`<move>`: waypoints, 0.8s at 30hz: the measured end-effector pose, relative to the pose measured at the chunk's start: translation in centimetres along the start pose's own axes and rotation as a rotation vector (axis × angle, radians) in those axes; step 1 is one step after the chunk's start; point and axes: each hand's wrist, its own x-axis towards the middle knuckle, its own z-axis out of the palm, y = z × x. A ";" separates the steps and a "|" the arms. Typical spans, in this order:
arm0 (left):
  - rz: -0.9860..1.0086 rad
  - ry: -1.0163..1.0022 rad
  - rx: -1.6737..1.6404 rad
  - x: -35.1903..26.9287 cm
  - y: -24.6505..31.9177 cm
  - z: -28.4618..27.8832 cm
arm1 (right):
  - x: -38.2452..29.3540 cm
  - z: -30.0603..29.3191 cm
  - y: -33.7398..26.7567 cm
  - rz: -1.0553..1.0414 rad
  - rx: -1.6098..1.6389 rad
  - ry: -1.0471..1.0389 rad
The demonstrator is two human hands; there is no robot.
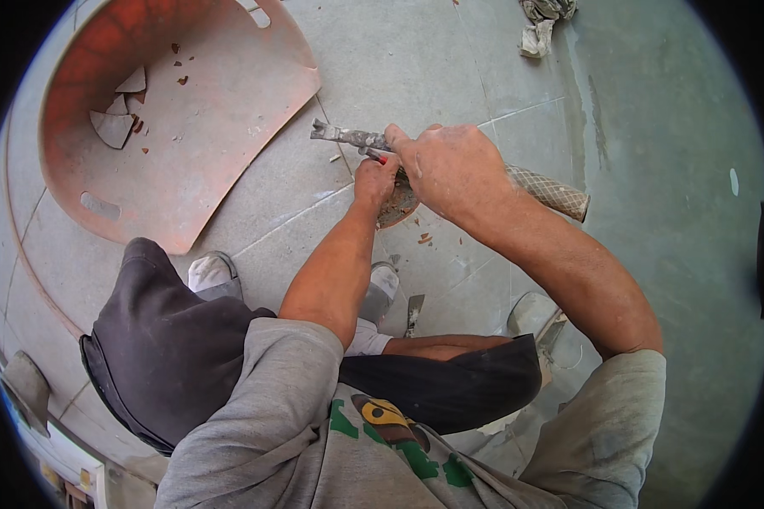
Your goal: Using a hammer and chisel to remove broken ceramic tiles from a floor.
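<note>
My right hand (455, 172) is closed on a hammer (350, 135), its worn metal head pointing left and its patterned grip (547, 189) running out under the wrist to the right. My left hand (377, 182) grips a small tool with a red part (377, 156), perhaps a chisel; most of it is hidden by the fingers and the hammer. Below both hands lies a round opening (400, 207) in the tiled floor, filled with rough grey and reddish rubble. Small reddish chips (425, 239) are scattered beside it.
A cut-open orange plastic tub (216, 146) with broken tile pieces (113, 127) lies at the upper left. A putty knife (414, 313) rests near my foot. Crumpled cloth or paper (538, 37) lies at the top right. A hose (28, 267) curves along the left.
</note>
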 end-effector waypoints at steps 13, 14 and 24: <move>-0.157 0.071 -0.361 2.5 -3.0 -1.3 | -0.1 -2.1 -1.4 -0.003 0.027 0.104; 0.019 0.157 -0.287 3.6 -4.9 -3.5 | 0.3 -3.1 -2.5 0.006 0.071 0.243; -0.081 0.083 -0.015 0.3 -0.1 -1.3 | 0.9 -1.9 -0.3 -0.007 0.094 0.215</move>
